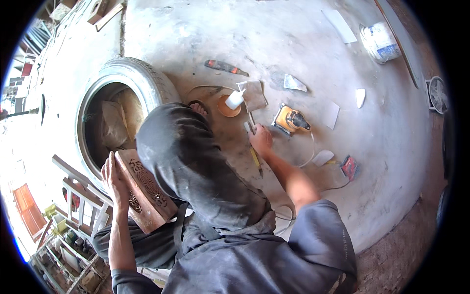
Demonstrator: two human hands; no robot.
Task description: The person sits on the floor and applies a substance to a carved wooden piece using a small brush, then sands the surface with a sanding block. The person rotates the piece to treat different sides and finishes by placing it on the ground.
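My left hand point(113, 182) grips the side of a brown wooden box point(164, 215) with openwork carving. The box rests tilted against my lap, beside a tyre point(159, 81). On the right, my right hand point(262, 139) is down at the pale floor, its fingers closed at a small grey piece point(248, 127). What exactly they hold is hard to make out. A slim yellow tool point(255, 159) lies just below that hand. Close by are a brown sheet of sandpaper point(254, 96), a white squeeze bottle point(235, 100) over an orange-brown dish point(226, 109), and a yellow sander point(290, 119).
Farther out lie a red-and-black tool point(225, 66), a red corded device point(349, 168) and several pale scraps, one a white sheet point(340, 26). A white bucket point(379, 43) stands far right. A wooden frame point(81, 198) is at left. Cables cross the floor near my right arm.
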